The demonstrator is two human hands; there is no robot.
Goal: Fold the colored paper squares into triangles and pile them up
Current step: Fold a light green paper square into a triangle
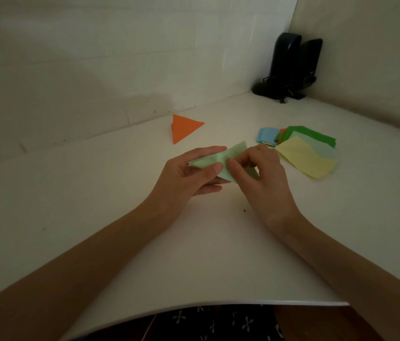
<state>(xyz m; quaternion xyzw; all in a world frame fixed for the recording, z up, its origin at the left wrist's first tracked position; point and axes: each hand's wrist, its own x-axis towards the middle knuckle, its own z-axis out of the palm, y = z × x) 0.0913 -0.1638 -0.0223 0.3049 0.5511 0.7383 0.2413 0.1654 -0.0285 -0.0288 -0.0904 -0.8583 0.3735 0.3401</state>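
Note:
A light green paper (215,159) is held just above the white table, bent over on itself. My left hand (194,173) grips its left part, thumb on top and fingers underneath. My right hand (260,172) pinches its right part, fingers curled over the fold. An orange folded triangle (184,127) lies on the table behind my hands, near the back wall. To the right sits a loose heap of unfolded squares (302,150): yellow on top, pale green, dark green, orange and blue beneath.
The white table (120,193) fills the view, with walls at the back and right. Two black speakers (290,65) with cables stand in the far right corner. The table's front edge runs across the bottom, above my lap.

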